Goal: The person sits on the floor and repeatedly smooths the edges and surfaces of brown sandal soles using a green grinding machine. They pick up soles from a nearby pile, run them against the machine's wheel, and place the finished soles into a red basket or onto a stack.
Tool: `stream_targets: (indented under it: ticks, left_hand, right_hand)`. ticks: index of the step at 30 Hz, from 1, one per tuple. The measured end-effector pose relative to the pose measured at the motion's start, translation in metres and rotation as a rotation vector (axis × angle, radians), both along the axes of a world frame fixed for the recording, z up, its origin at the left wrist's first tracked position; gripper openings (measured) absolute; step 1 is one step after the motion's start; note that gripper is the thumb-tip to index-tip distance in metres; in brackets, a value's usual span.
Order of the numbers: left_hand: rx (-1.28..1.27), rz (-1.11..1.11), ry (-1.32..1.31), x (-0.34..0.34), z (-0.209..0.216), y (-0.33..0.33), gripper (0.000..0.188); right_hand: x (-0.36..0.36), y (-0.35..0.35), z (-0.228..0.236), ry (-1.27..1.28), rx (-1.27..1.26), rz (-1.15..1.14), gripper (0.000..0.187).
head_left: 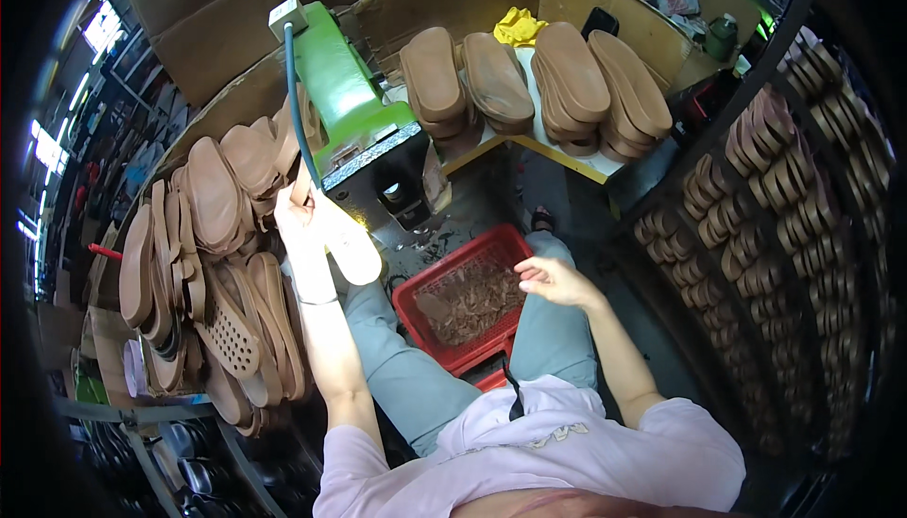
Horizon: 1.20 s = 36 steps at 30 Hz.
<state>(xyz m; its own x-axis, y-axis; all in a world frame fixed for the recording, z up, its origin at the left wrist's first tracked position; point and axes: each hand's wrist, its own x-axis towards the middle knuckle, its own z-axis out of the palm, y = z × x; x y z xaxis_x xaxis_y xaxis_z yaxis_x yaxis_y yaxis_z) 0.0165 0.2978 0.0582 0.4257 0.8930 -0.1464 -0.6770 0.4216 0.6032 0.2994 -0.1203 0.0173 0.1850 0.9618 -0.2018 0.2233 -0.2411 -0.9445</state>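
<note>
My left hand point(298, 214) is closed on the end of a shoe sole point(351, 246), which looks almost white in strong light. It holds the sole beside the black head of a green machine point(335, 79), just left of it. My right hand point(556, 282) hovers above my right thigh, fingers loosely bent and thumb a little apart, with nothing visible in it. Between my knees stands a red plastic basket point(406, 306) of brown scraps.
Brown soles point(213, 187) are heaped in a cardboard box on the left. Stacked soles point(572, 79) stand on a table behind the machine, near a yellow cloth point(519, 27). A rack point(746, 206) of soles rises on the right. A blue cable point(295, 102) hangs along the machine.
</note>
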Motion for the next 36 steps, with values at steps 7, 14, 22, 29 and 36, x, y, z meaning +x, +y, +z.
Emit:
stream_targets:
  ticks: [7,14,22,29,36]
  left_hand:
    - [0.478,0.189,0.190,-0.002,0.076,-0.113,0.008]
    - [0.135,0.405,0.386,-0.043,0.056,-0.289,0.065]
    - [0.383,-0.049,0.910,-0.113,0.057,-0.336,0.061]
    - [0.808,-0.096,0.852,-0.045,0.043,-0.313,0.034]
    - [0.464,0.080,0.566,0.033,-0.003,-0.306,0.041]
  right_hand:
    - [-0.030,-0.006,-0.018,0.183,-0.055,0.041,0.036]
    - [-0.049,-0.008,-0.039,0.445,-0.160,0.085,0.033]
    - [-0.056,-0.003,-0.032,0.885,-0.009,-0.026,0.069]
    - [-0.031,-0.025,-0.018,0.675,0.045,-0.169,0.060]
    - [-0.022,-0.099,-0.008,0.576,-0.098,-0.166,0.039]
